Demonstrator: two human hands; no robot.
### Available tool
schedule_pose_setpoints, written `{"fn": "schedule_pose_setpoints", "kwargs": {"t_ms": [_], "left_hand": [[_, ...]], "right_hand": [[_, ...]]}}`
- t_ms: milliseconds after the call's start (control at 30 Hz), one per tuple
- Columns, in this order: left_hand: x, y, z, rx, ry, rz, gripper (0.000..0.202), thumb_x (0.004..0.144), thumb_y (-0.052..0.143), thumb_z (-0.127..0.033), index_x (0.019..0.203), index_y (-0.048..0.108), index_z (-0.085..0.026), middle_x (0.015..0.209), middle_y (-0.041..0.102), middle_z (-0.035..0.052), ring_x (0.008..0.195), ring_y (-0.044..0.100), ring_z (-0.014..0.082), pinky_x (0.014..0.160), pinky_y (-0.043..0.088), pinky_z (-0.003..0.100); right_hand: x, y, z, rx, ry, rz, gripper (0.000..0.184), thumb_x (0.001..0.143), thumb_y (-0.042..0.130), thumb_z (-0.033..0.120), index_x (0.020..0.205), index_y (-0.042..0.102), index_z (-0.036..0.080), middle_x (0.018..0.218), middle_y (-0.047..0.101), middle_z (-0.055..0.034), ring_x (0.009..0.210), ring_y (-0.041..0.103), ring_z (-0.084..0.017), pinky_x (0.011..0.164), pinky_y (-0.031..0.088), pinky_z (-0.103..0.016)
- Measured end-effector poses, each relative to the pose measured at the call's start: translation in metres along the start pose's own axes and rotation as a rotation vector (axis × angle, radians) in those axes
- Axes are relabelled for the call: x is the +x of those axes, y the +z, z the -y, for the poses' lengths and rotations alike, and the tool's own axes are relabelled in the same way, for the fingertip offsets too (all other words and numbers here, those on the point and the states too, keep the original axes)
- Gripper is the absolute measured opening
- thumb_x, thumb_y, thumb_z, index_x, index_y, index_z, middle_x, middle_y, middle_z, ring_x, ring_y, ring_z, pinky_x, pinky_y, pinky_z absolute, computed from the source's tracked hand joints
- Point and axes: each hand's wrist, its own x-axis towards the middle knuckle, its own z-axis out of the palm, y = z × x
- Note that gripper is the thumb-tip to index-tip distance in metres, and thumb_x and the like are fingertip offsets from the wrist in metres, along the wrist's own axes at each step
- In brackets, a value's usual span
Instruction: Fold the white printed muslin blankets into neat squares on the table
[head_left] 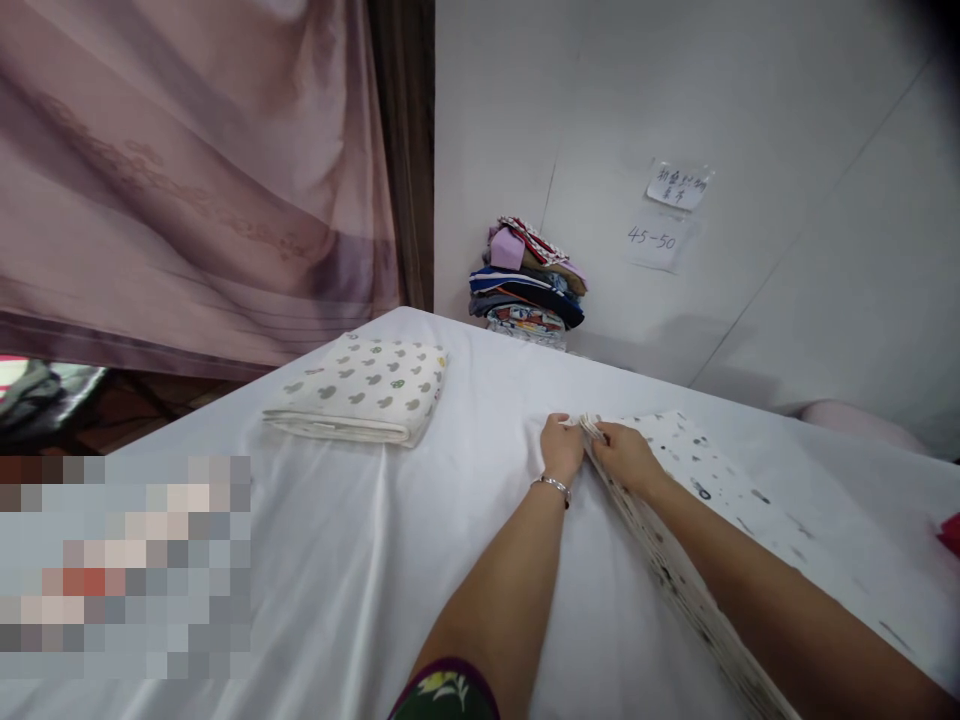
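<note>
A long white cloth [679, 440] with small dark and grey prints lies in layers over the right part of the bed-like surface, its gathered edge running toward me. At its far left corner, my left hand [562, 448] pinches the layered fabric; a silver bracelet is on that wrist. Close beside it, my right hand [624, 455] grips the same corner, fingers closed over the layers. My right forearm lies across part of the cloth and hides it. Left of my hands rests a folded white cloth [360, 390] with grey mushroom-like prints.
White sheeting [465, 480] covers the broad surface. Behind its far edge stands a stack of folded clothes [529, 280] against the grey wall, where handwritten paper signs [652, 240] hang. A pink curtain [210, 180] hangs at left. Something red [951, 534] shows at the right edge.
</note>
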Motion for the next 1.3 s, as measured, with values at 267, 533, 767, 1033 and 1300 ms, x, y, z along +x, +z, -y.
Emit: {"fn": "schedule_pose_setpoints", "kwargs": {"t_ms": [267,533,767,1033,1300], "left_hand": [[-0.008,-0.004,-0.005,0.129,0.124,-0.011,0.024,0.073,0.054,-0.015,0.096,0.055,-0.021,0.077,0.063,0.0030,0.080,0.059,0.0183,0.077,0.042,0.028],[-0.007,-0.005,-0.002,0.149,0.153,0.012,0.029,0.078,0.057,-0.035,0.102,0.053,-0.019,0.079,0.064,0.0044,0.080,0.060,0.0185,0.077,0.042,0.028],[0.000,-0.003,-0.001,0.151,0.099,0.000,0.031,0.074,0.059,-0.024,0.103,0.053,-0.019,0.078,0.065,0.0051,0.083,0.061,0.0196,0.078,0.042,0.028],[0.009,-0.001,-0.001,0.188,0.012,0.056,0.040,0.077,0.058,-0.025,0.115,0.048,-0.019,0.094,0.065,0.0089,0.088,0.061,0.0206,0.074,0.045,0.028],[0.005,-0.002,-0.004,0.229,0.037,0.075,0.041,0.079,0.057,-0.026,0.118,0.046,-0.017,0.091,0.066,0.0081,0.084,0.062,0.0194,0.074,0.046,0.028]], "right_hand": [[0.000,0.010,0.003,-0.121,-0.017,0.015,0.021,0.080,0.044,0.019,0.093,0.061,0.016,0.098,0.063,-0.0095,0.088,0.055,-0.018,0.071,0.034,-0.024],[-0.001,0.014,0.008,-0.176,-0.014,0.053,0.026,0.086,0.038,0.022,0.101,0.058,0.015,0.102,0.061,-0.0106,0.091,0.055,-0.020,0.071,0.034,-0.026],[-0.034,0.006,0.004,-0.143,-0.040,0.107,0.026,0.087,0.040,0.029,0.105,0.055,0.020,0.096,0.059,-0.0061,0.085,0.055,-0.017,0.068,0.037,-0.025],[-0.173,0.001,-0.038,-0.171,-0.153,-0.034,0.037,0.085,0.043,0.035,0.118,0.054,0.023,0.118,0.057,-0.0081,0.106,0.053,-0.024,0.086,0.045,-0.036],[-0.291,-0.005,-0.069,-0.231,-0.079,-0.217,0.044,0.077,0.054,0.043,0.120,0.055,0.035,0.116,0.061,-0.0051,0.100,0.058,-0.028,0.083,0.050,-0.041]]}}
